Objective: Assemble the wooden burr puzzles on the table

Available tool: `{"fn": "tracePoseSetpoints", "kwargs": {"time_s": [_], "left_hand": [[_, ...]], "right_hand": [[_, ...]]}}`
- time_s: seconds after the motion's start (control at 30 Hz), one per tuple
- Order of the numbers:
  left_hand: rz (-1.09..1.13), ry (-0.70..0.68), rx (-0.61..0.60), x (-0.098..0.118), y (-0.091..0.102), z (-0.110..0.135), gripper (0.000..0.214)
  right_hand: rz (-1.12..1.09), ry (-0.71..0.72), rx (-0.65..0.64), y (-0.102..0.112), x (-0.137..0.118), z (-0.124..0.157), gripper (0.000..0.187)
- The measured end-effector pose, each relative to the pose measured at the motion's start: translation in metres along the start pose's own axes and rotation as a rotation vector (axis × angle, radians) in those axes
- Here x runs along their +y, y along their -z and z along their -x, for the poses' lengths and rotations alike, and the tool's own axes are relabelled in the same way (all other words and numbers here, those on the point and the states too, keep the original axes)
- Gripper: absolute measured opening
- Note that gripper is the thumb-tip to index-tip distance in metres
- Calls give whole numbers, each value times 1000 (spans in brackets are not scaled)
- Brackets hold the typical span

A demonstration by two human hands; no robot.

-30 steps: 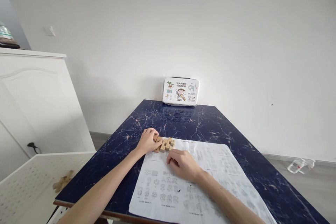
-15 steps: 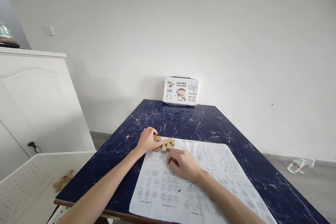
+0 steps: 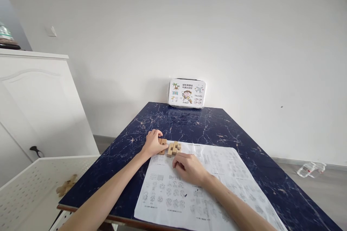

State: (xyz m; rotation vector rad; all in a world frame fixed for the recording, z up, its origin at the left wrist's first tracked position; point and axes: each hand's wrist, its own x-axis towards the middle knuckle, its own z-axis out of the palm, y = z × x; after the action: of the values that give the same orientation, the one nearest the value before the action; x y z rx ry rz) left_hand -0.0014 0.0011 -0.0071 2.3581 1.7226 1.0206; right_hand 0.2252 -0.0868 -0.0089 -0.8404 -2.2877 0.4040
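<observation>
At the far left corner of the printed sheet [image 3: 159,168], my left hand [image 3: 152,145] curves around brown wooden puzzle pieces [image 3: 163,142], its thumb in front and its fingers behind. Part of these pieces is hidden by the hand. Just to their right stand several lighter, notched wooden puzzle pieces [image 3: 175,148], side by side. My right hand [image 3: 189,168] rests on the sheet, close in front of the lighter pieces. Its fingers are curled in, and nothing shows in them.
The sheet lies on a dark blue marbled table [image 3: 187,122]. A white case with cartoon prints [image 3: 187,94] leans against the wall at the back. Left of the table, a white perforated basket [image 3: 35,180] has more wooden pieces [image 3: 66,186] in it. A white cabinet [image 3: 40,97] stands behind.
</observation>
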Motion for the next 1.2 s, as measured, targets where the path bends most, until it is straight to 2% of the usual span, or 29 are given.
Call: {"fn": "tracePoseSetpoints", "kwargs": {"time_s": [0.37,0.6,0.73,1.0,1.2], "left_hand": [[51,-15,43,-6,-4,-1,37],[222,133,25,-7,-2,-5,31],[247,159,17,-8,-1,-7,29],[74,146,-74,-5,0,-5,25],[-227,172,-29,9,4,6,54]], "right_hand": [[-15,-7,-9,1,0,0,25],[-28,-12,-3,1,-2,0,26],[-32,-5,-2,1,-1,1,26],[-20,-4,-3,0,1,0,25],[-10,-13,-5,0,1,0,25]]}}
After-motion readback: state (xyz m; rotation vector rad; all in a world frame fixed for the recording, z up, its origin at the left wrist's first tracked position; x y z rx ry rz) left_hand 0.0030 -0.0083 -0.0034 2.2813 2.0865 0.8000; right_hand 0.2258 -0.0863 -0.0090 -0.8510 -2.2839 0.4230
